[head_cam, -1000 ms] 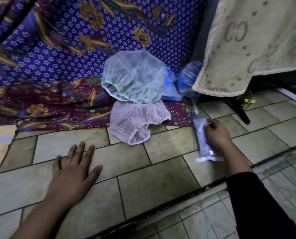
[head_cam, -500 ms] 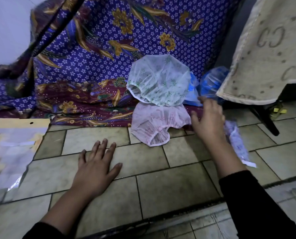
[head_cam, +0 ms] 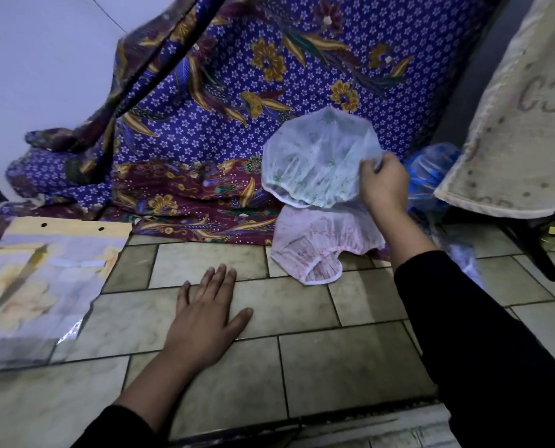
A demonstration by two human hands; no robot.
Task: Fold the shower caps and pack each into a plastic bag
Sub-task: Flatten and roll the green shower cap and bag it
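Against the batik cloth (head_cam: pixel 205 130), the right hand (head_cam: pixel 383 185) pinches the green-print shower cap (head_cam: pixel 318 163) – flimsy, slippery film, best gathered at its elastic hem – while the left hand (head_cam: pixel 205 318) lies flat and empty.

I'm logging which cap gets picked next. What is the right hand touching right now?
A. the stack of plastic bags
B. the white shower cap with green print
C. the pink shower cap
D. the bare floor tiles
B: the right hand pinches the edge of the white shower cap with green print, which sits above the pink shower cap.
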